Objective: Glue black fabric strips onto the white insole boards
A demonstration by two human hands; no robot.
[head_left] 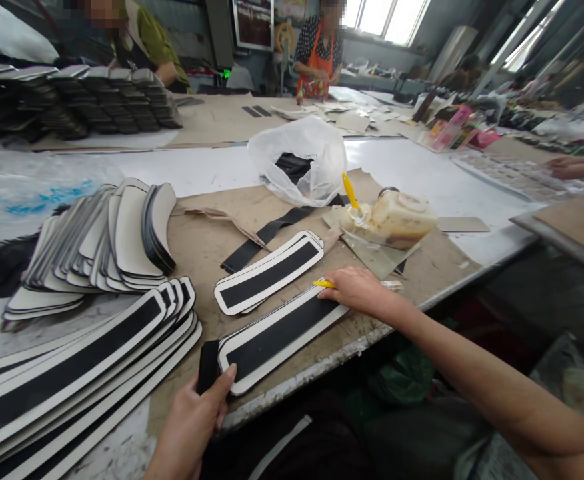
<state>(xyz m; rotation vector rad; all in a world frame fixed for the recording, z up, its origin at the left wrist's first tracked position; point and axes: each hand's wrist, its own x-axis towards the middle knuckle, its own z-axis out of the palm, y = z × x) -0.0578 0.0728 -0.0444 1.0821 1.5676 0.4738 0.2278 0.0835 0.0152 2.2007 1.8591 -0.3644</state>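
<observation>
My left hand pinches the near left end of a white-edged strip with a black centre, its thumb on top. A dark band shows beside that thumb. My right hand is closed round a yellow-handled brush over the strip's far right end; pale bristles stick out at the right side of the hand. Other pieces lie under the strip. Just behind it rests a shorter white-edged piece with a black centre.
Stacked long strips and curved pale pieces lie left. Behind are a plastic bag and a glue container with a yellow tool. The table edge runs diagonally in front. People work beyond; another person's hand is right.
</observation>
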